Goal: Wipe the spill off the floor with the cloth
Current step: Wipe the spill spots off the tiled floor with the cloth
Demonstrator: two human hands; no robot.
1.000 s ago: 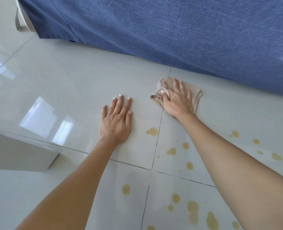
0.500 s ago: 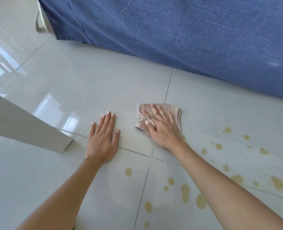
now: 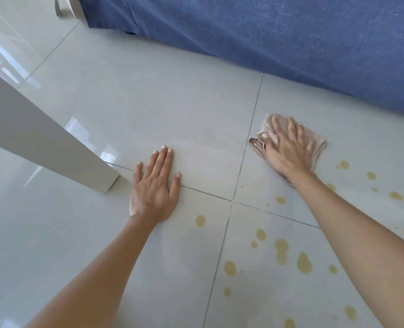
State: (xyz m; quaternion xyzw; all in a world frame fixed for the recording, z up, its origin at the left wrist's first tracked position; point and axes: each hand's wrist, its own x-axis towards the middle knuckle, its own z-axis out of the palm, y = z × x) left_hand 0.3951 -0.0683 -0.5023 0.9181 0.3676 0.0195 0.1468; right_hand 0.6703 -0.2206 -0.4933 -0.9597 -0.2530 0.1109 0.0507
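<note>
right hand: the right hand (image 3: 288, 150) is lying flat with fingers spread on the crumpled beige cloth (image 3: 319, 147), right of centre in the frame; it is pressing the cloth to the floor rather than clenching it; its outline is blurred
left hand: the left hand (image 3: 155, 188) is resting palm down, released and holding nothing, at centre frame across a grout line; it is bracing on the glossy pale grey tiled floor (image 3: 172, 102)
cloth: it is sitting just right of the vertical grout line, just above the nearest drops
spill: the yellowish-brown drops of liquid (image 3: 281, 249) are scattered over the lower right of the frame, from near the tile junction down to the bottom edge and out to the right edge
done: the tiles above and left of the cloth are looking clean, with a faint dull smear
left: most drops are looking untouched; judging from this, the wiping is at an early stage
surroundings: the blue fabric drape (image 3: 291, 43) is filling the upper right; the white furniture leg (image 3: 42, 143) is crossing the left side
</note>
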